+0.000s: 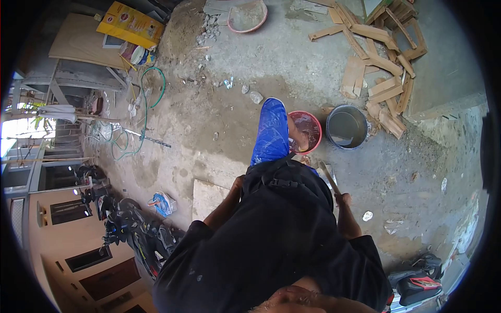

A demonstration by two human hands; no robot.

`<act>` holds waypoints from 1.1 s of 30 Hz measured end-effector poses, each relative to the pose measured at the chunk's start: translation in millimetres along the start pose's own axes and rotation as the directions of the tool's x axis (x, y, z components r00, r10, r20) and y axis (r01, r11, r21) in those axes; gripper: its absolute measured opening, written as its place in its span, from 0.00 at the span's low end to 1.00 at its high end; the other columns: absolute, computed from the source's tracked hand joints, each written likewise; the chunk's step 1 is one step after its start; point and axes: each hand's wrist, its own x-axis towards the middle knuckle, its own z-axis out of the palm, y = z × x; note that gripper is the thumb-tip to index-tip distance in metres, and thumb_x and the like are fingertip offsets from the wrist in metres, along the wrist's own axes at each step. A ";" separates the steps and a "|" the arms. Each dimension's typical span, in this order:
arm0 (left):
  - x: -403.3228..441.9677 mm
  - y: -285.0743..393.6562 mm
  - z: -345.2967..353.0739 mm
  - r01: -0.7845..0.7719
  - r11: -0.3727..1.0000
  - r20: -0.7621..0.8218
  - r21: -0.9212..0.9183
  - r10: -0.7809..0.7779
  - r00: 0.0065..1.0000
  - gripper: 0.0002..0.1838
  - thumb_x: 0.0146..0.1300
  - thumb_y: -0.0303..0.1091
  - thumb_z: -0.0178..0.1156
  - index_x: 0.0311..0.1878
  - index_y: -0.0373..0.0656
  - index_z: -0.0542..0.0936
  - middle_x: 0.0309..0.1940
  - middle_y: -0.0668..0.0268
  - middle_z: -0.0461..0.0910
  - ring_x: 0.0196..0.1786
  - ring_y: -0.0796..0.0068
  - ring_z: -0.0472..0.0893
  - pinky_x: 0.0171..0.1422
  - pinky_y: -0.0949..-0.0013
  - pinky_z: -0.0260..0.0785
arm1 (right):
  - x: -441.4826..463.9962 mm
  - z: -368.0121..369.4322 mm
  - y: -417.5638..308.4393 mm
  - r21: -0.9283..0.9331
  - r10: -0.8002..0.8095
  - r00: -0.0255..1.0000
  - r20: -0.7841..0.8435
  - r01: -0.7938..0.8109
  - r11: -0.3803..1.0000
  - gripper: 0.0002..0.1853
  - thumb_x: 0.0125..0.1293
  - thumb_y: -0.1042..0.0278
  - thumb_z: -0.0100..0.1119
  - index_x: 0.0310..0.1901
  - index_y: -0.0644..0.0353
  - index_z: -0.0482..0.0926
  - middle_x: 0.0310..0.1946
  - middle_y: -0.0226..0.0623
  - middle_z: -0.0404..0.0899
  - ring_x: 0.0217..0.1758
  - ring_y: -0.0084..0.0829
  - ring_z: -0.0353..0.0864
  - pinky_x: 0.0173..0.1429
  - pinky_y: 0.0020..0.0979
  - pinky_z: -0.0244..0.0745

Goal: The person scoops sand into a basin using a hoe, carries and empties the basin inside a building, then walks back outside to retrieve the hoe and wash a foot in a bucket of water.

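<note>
My right hand [343, 200] is closed round a wooden stick-like handle [327, 175] that points forward beside my hip; what is at its far end, if anything, I cannot make out. My left hand [239, 182] hangs by my waist, its fingers mostly hidden by my dark shirt. Ahead of me stands a red bucket [317, 125] with reddish-brown liquid, and my bare lower leg shows over it below the blue shorts [272, 128]. Beside it is a black bucket [347, 127] of murky water.
Scrap wood [383, 68] is heaped at the front right. A shallow pink-rimmed basin [247, 15] lies far ahead. A green hose [143, 99] curls across the concrete at left. A small bucket with blue lining [163, 203] and parked motorbikes [136, 227] are at lower left.
</note>
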 end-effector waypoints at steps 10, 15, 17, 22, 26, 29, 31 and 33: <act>-23.6 -1.6 -1.0 0.043 0.994 -0.010 -0.098 -0.044 0.999 0.15 0.61 0.37 0.60 0.42 0.33 0.81 0.37 0.58 0.83 0.38 0.71 0.79 0.40 0.64 0.74 | 13.3 4.8 4.9 -0.083 -0.107 0.993 0.052 0.111 0.990 0.24 0.58 0.52 0.66 0.44 0.69 0.81 0.33 0.47 0.84 0.28 0.39 0.86 0.32 0.36 0.83; -17.8 -19.4 -9.6 0.011 0.998 0.005 0.064 -0.012 1.000 0.14 0.60 0.36 0.61 0.43 0.34 0.81 0.38 0.58 0.84 0.37 0.72 0.79 0.39 0.63 0.74 | 0.7 -3.0 2.0 -0.029 -0.082 0.992 0.100 0.085 0.996 0.22 0.58 0.52 0.67 0.41 0.68 0.82 0.31 0.44 0.83 0.26 0.37 0.85 0.28 0.36 0.82; -13.3 -23.2 -10.3 -0.003 0.989 0.007 0.146 0.002 1.000 0.14 0.60 0.35 0.60 0.44 0.35 0.81 0.38 0.58 0.84 0.36 0.71 0.80 0.39 0.63 0.74 | 4.6 0.1 6.5 0.017 -0.079 0.991 0.106 0.077 0.997 0.22 0.59 0.52 0.67 0.41 0.68 0.81 0.30 0.43 0.83 0.25 0.37 0.84 0.26 0.35 0.82; -27.4 -19.7 -3.1 -0.148 0.989 0.012 0.024 0.148 0.989 0.14 0.62 0.36 0.58 0.45 0.35 0.80 0.40 0.58 0.84 0.39 0.70 0.80 0.41 0.64 0.73 | -2.6 -4.1 -0.3 -0.028 -0.049 0.994 0.101 0.052 0.998 0.23 0.58 0.53 0.67 0.41 0.69 0.82 0.30 0.43 0.83 0.26 0.36 0.85 0.26 0.35 0.82; -43.8 8.4 -0.4 0.067 0.997 -0.006 -0.032 -0.067 0.998 0.14 0.63 0.35 0.56 0.46 0.35 0.80 0.41 0.58 0.83 0.40 0.71 0.80 0.43 0.64 0.74 | 2.7 7.5 -3.6 -0.112 -0.089 0.995 0.042 0.093 0.989 0.24 0.59 0.51 0.64 0.42 0.69 0.82 0.31 0.45 0.84 0.26 0.37 0.85 0.29 0.36 0.83; -46.5 13.2 1.2 0.032 0.998 0.016 -0.052 -0.031 0.999 0.14 0.64 0.35 0.55 0.46 0.34 0.80 0.41 0.58 0.83 0.40 0.70 0.79 0.44 0.63 0.74 | 23.0 30.9 9.1 -0.165 -0.155 0.986 -0.058 0.144 0.976 0.25 0.59 0.49 0.62 0.43 0.68 0.82 0.30 0.45 0.84 0.27 0.39 0.86 0.33 0.37 0.83; -40.2 4.2 -3.3 -0.010 0.998 0.047 -0.068 0.013 0.999 0.14 0.65 0.34 0.54 0.47 0.33 0.79 0.42 0.58 0.82 0.41 0.70 0.79 0.45 0.63 0.74 | 19.2 28.0 7.5 -0.118 -0.111 0.994 -0.015 0.108 0.987 0.25 0.59 0.49 0.62 0.43 0.68 0.83 0.30 0.46 0.84 0.27 0.39 0.86 0.34 0.37 0.83; -21.6 -14.3 -12.1 0.130 0.977 0.040 -0.169 -0.125 0.991 0.15 0.66 0.33 0.53 0.49 0.33 0.79 0.44 0.57 0.82 0.43 0.69 0.79 0.46 0.63 0.74 | 22.5 28.4 12.8 -0.097 -0.088 0.996 -0.016 0.086 0.992 0.26 0.59 0.47 0.62 0.42 0.68 0.83 0.29 0.46 0.84 0.27 0.39 0.86 0.34 0.37 0.82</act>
